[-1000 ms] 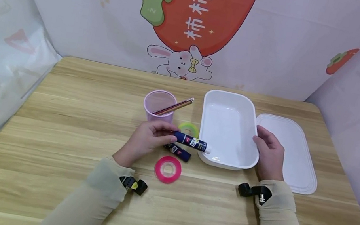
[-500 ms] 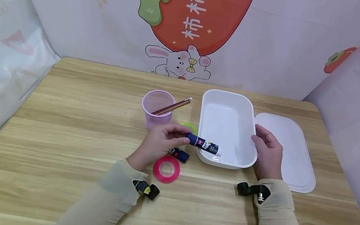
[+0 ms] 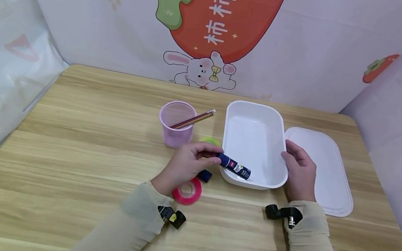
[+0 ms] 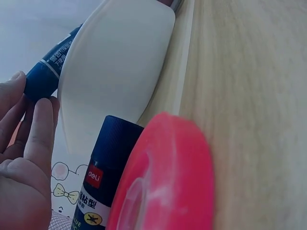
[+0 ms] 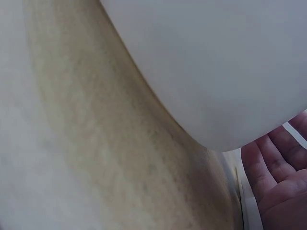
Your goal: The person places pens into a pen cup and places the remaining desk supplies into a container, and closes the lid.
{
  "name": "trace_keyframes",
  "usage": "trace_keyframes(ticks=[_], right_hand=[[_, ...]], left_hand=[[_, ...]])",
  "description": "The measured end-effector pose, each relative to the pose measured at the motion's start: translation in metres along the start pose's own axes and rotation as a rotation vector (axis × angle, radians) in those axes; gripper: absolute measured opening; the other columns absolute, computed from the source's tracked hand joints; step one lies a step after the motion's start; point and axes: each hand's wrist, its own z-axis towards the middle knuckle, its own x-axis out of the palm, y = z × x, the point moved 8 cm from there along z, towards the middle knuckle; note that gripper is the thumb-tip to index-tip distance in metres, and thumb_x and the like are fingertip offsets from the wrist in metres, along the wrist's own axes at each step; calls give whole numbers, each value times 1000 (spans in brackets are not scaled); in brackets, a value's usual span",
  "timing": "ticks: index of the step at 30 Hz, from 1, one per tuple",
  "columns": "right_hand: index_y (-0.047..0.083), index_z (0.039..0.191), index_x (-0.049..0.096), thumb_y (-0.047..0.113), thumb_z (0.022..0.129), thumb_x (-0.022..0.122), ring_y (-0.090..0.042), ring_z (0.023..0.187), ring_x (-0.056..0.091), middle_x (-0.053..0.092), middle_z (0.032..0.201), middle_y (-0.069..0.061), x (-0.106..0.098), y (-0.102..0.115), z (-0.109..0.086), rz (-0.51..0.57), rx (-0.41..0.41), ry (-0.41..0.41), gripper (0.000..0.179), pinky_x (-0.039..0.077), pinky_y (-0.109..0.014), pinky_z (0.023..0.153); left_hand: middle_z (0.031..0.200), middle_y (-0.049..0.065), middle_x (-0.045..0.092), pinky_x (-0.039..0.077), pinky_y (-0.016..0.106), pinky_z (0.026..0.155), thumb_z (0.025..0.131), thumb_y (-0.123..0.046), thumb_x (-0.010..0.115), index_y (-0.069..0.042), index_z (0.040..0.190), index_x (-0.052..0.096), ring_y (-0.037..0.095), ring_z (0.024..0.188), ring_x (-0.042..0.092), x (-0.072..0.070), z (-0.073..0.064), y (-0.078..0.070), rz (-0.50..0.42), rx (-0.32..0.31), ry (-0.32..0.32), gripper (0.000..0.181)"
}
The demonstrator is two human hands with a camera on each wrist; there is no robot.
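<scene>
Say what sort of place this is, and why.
Probably a staged tabletop recording booth: white cartoon-printed backdrop sheets border a light-brown wood-grain table at the back and both sides, and the person wears small black wrist cameras.

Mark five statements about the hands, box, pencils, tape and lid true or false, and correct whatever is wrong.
1. The left hand holds a glue stick. True.
2. The pencils lie in the white box. False: they lean in the purple cup.
3. The right hand touches the white box. True.
4. The lid covers the white box. False: it lies on the table beside it.
5. The tape roll nearest the person is pink. True.
</scene>
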Motion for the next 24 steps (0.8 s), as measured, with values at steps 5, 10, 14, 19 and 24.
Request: trace_keyframes(ticks=[5, 10, 14, 19, 24], right_hand=[[3, 136, 61, 9, 98, 62, -16, 111, 60, 63, 122, -7, 0, -1, 0, 20, -2, 1, 38, 55, -16, 82], [3, 136, 61, 10, 98, 62, -17, 111, 60, 63, 123, -8, 1, -2, 0, 10, 1, 4, 38, 55, -16, 83], [4, 136, 61, 11, 98, 62, -17, 111, 60, 63, 124, -8, 2, -2, 1, -3, 6, 4, 38, 55, -16, 82], [4, 136, 61, 12, 98, 63, -17, 111, 60, 63, 124, -9, 2, -2, 1, 2, 4, 7, 39, 55, -16, 82], [3, 136, 61, 11, 98, 63, -16, 110, 60, 63, 123, -9, 2, -2, 1, 13, 6, 5, 38, 55, -16, 82]], left_hand=[[119, 3, 69, 56, 27, 90, 92, -12, 74, -9, 116, 75, 17, 108, 65, 4, 1, -2, 69, 2, 6, 24], [121, 3, 68, 56, 27, 91, 91, -11, 75, -9, 116, 75, 17, 111, 65, 9, 3, 0, 65, 15, 19, 25], [117, 2, 70, 56, 25, 89, 90, -11, 76, -10, 115, 76, 15, 108, 65, 11, 5, -2, 95, 33, 9, 24], [114, 2, 72, 57, 24, 87, 90, -12, 76, -10, 114, 76, 14, 104, 66, 14, 6, -2, 143, 46, 12, 24], [115, -1, 71, 56, 23, 87, 91, -14, 76, -12, 115, 76, 13, 103, 65, 14, 6, 2, 146, 0, 12, 25]])
